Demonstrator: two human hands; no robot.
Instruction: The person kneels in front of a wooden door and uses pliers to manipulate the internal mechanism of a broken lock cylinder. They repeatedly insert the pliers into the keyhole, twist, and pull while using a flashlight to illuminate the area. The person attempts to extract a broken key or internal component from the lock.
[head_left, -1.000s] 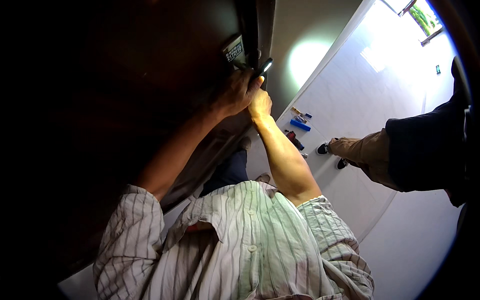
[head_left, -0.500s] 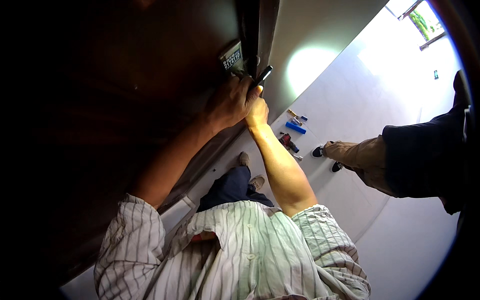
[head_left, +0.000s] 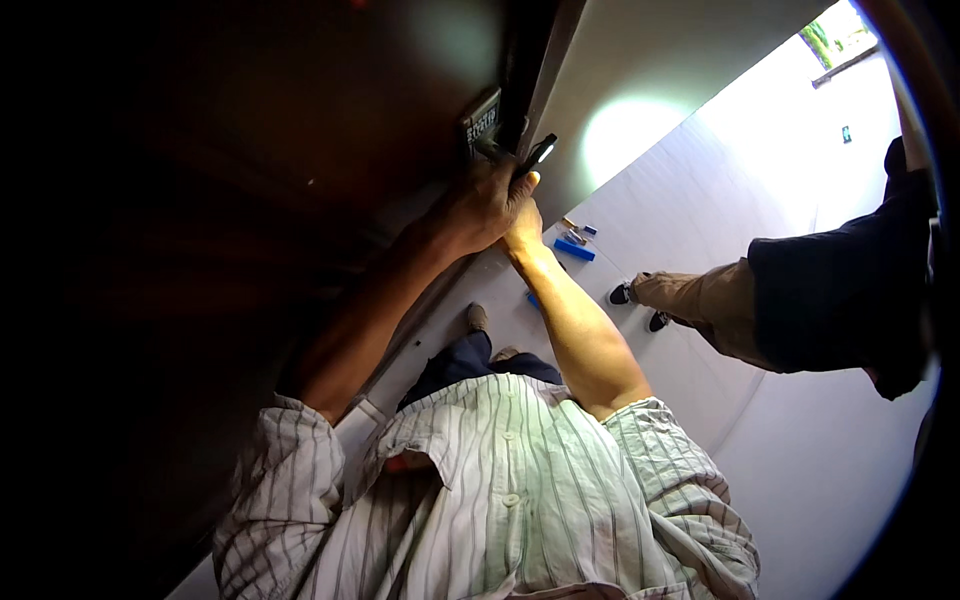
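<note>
At the edge of a dark brown door panel (head_left: 330, 120) my two hands meet. My left hand (head_left: 487, 205) is closed, its fingers largely turned away from view. Just under it and to the right, my right hand (head_left: 523, 228) is closed too, thumb up. A short black bar with a bright, shiny end (head_left: 541, 152) sticks up from between them; which hand grips it is hidden. Right above my left hand, a dark plate with pale printed characters (head_left: 482, 118) is fixed on the panel.
On the pale floor to the right lie a blue box-shaped thing (head_left: 574, 250) and small tools (head_left: 575, 233). Another person's legs (head_left: 700, 293) stand further right. A bright light spot falls on the wall (head_left: 640, 135). My shoe (head_left: 477, 317) shows below.
My view has shifted slightly, so the hands and plate sit a little further right. The plate looks narrower, more edge-on. Both hands stay together; my right forearm hides more floor tools.
</note>
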